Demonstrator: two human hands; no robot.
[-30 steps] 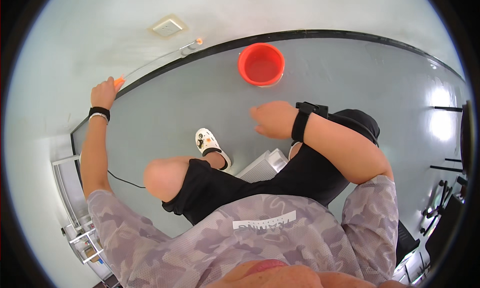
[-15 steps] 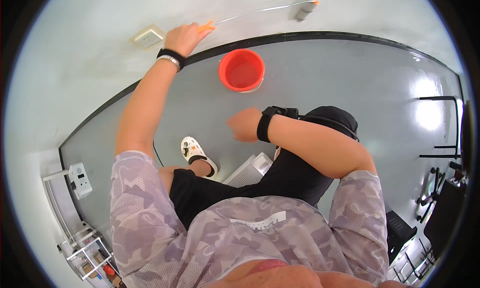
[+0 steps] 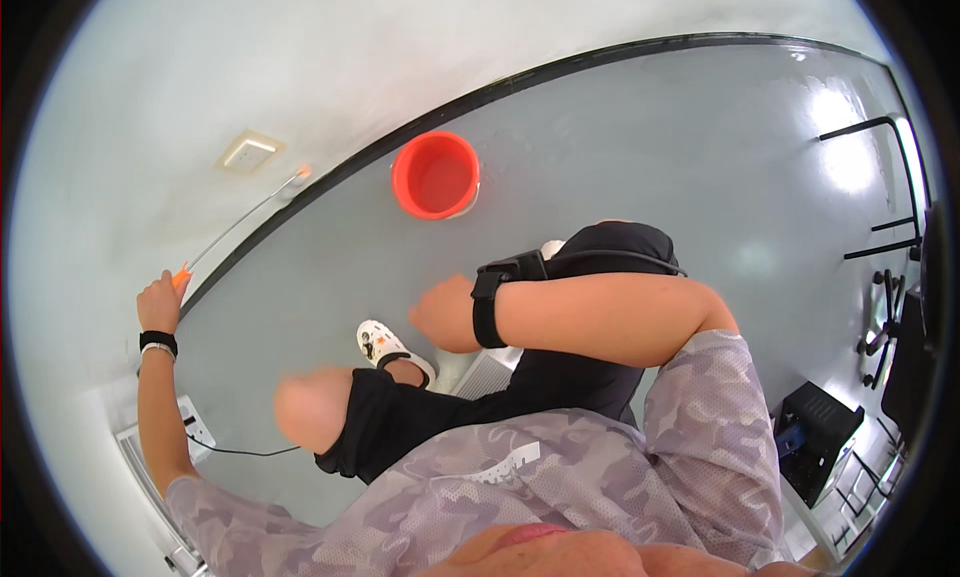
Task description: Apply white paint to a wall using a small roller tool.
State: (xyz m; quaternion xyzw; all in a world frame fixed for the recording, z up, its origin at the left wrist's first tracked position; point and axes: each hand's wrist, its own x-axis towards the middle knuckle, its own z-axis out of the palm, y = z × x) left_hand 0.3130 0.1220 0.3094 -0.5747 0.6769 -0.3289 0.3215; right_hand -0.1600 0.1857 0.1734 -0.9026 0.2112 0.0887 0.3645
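Note:
My left hand (image 3: 160, 302) is raised against the white wall at the left and grips the orange handle of a long thin-rodded tool (image 3: 240, 217). The tool's small head rests on the wall near a pale wall plate (image 3: 248, 152). My right hand (image 3: 443, 314), with a black band on its wrist, hangs in front of my body over the grey floor. It holds nothing and its fingers are loosely bent. A red bucket (image 3: 435, 175) stands on the floor by the dark baseboard, beyond my right hand.
My white-shoed foot (image 3: 388, 345) rests beside a pale ribbed step (image 3: 487, 374) below me. A thin black cable (image 3: 240, 449) runs from a wall socket at the lower left. Dark furniture legs (image 3: 880, 177) and a black box (image 3: 815, 442) stand to the right.
My left hand has swung from high on the wall down to the left, taking the tool's head lower. My right hand has hardly moved.

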